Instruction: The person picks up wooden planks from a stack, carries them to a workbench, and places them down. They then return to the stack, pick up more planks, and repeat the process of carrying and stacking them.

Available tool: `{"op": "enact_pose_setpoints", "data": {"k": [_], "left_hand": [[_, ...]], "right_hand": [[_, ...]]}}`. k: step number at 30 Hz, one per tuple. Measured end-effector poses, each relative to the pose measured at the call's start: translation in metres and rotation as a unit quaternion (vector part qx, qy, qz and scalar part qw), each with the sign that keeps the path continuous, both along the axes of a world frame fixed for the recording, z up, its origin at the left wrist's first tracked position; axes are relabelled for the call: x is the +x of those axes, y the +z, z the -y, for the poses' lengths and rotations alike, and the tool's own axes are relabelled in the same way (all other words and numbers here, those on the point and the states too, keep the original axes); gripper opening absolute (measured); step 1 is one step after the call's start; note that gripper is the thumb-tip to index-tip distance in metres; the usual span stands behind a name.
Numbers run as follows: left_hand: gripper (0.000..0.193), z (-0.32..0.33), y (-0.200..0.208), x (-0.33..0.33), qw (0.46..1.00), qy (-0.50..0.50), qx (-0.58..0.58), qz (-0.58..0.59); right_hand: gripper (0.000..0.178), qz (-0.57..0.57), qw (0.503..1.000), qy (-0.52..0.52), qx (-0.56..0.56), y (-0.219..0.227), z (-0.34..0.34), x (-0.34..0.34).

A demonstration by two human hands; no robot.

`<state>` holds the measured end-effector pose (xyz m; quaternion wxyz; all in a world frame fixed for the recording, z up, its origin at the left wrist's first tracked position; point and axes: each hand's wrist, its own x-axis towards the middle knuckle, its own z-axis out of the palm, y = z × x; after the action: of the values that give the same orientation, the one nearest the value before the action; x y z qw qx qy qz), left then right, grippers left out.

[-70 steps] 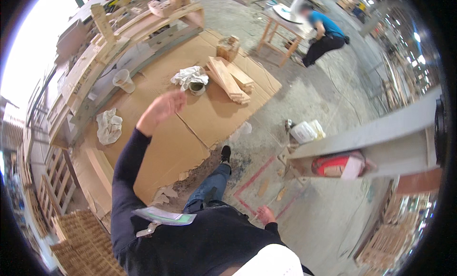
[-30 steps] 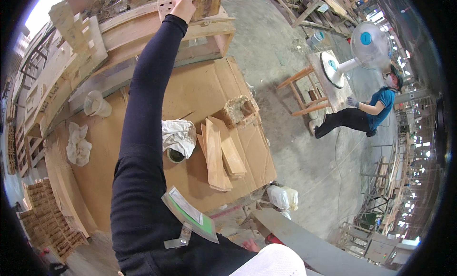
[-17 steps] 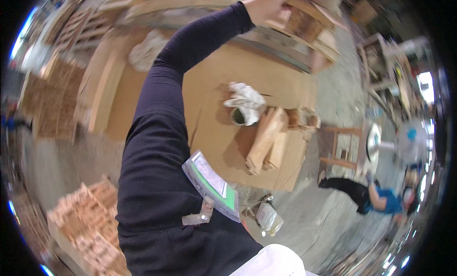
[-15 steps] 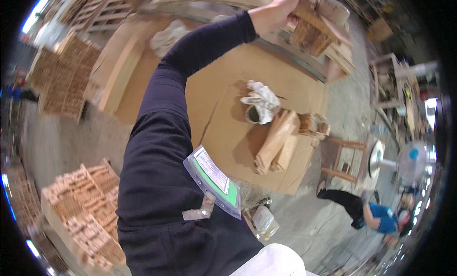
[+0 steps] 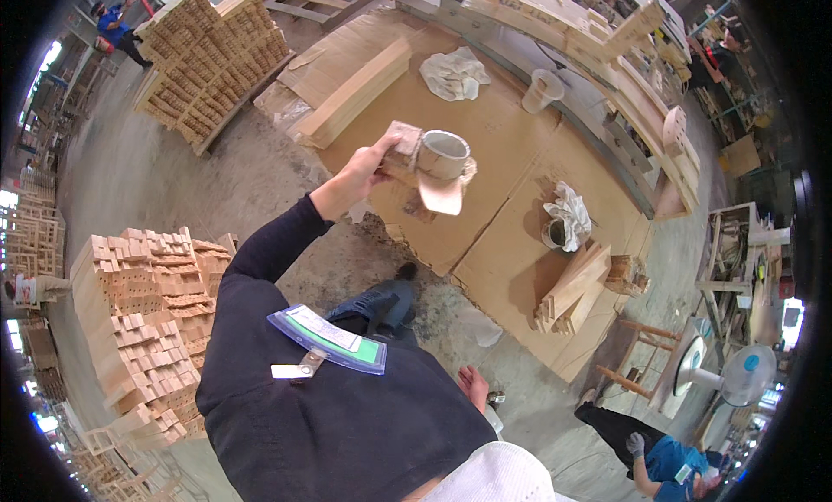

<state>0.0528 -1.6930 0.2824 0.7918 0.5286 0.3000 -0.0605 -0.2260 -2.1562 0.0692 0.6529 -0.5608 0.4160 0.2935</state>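
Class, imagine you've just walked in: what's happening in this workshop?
A person's left hand holds up a rough wooden block with a round container against it; the right hand is low beside the body, with nothing visibly held. Below, wooden planks and a crumpled white cloth lie on cardboard. A co-worker in blue is near a fan.

1. decent gap over the cardboard (image 5: 494, 168), between the wooden block (image 5: 404, 145) in the left hand (image 5: 364, 171) and the white rag (image 5: 569, 212).
2. wood strips (image 5: 572, 285) block things just beside that rag.
3. far side's tighter: long timber (image 5: 360, 95), crumpled cloth (image 5: 455, 73), plastic cup (image 5: 543, 90).
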Motion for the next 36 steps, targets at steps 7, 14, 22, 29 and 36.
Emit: {"op": "enact_pose_setpoints", "data": {"k": [7,14,22,29,36], "left_hand": [[0.035,-0.101,-0.005,-0.010,0.999,-0.009,-0.014,0.042],[0.033,-0.161,-0.019,0.103,0.987,-0.151,-0.010,0.045],[0.036,-0.180,-0.091,0.249,0.927,-0.363,-0.080,0.055],[0.041,-0.198,-0.117,0.284,0.889,-0.457,-0.002,-0.019],[0.044,-0.201,-0.115,0.315,0.858,-0.513,-0.024,0.001]], "right_hand": [[0.047,0.108,0.978,0.179,0.025,0.082,-0.133,0.126],[0.054,0.194,0.951,0.110,0.214,0.176,-0.323,0.253],[0.062,0.167,0.917,-0.087,0.352,0.177,-0.470,0.340],[0.043,0.155,0.940,-0.123,0.276,0.159,-0.493,0.371],[0.032,0.136,0.928,-0.187,0.292,0.140,-0.510,0.384]]}}
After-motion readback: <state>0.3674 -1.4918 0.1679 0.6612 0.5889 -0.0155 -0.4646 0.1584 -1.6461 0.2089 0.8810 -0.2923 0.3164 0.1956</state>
